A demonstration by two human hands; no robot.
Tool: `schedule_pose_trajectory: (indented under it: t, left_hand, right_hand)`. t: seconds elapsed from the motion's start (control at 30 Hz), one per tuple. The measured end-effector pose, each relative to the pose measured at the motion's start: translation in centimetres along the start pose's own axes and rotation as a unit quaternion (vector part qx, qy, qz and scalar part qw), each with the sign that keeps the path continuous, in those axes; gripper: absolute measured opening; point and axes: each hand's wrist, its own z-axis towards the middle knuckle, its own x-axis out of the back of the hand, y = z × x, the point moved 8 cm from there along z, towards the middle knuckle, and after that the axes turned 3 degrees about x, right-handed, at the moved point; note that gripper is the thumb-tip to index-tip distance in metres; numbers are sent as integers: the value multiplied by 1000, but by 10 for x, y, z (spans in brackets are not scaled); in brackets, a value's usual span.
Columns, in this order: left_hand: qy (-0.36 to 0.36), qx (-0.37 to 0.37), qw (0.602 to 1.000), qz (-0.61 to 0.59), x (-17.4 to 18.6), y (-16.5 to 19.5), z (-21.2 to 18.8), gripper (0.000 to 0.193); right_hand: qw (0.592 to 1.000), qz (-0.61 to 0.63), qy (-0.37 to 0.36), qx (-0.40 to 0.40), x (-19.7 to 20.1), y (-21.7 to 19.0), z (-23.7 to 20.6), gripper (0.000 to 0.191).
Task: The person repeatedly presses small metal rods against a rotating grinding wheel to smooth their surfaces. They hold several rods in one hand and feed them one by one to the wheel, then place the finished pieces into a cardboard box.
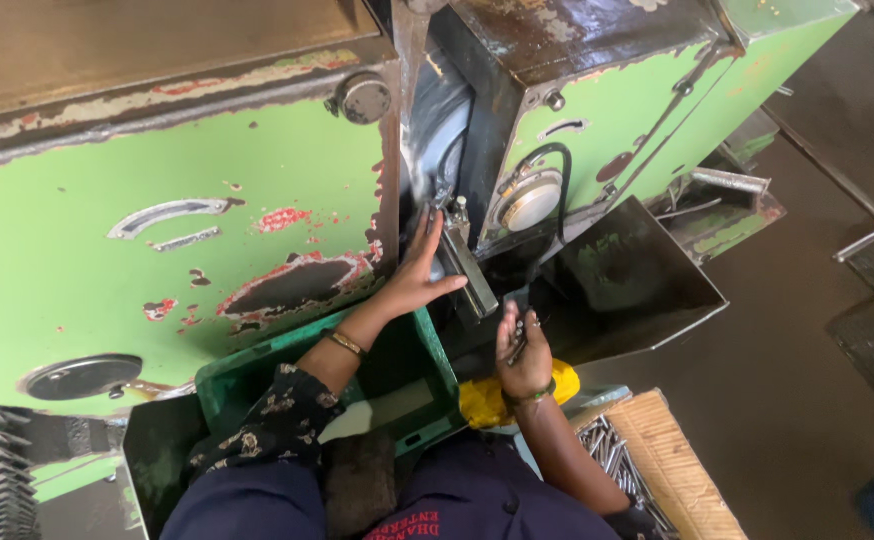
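A: From the head camera, where are the hands?

B: The left hand (419, 275) lies open, fingers spread, against the metal guide bar (469, 268) of the green machine (187, 230). The right hand (523, 352) clasps a bundle of thin metal rods (519, 335).

A: How would they handle?

B: Probably stiff, light, slippery; best gripped mid-length.

Left hand (419, 272) outstretched, flat; right hand (522, 352) cupped.

**Bright paint, dark gaps**

We see even daylight falling from the upper right, brightening the green machine panel (157, 250) and laying a soft glare on its metal disc (529, 200). The slot between the housings and the dark chute (637, 280) sink into shadow. Edges bend slightly with wide-angle distortion. Our right hand (522, 350) is mildly blurred; the floor (807, 380) looks dim and soft.
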Motion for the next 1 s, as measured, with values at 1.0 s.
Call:
schedule_pose_trajectory:
  t: [1.0]
  left_hand:
    - [-65,81,994,46,4,23,15,147]
  right_hand:
    - [941,-290,-150,-88,-96,18,-53,58]
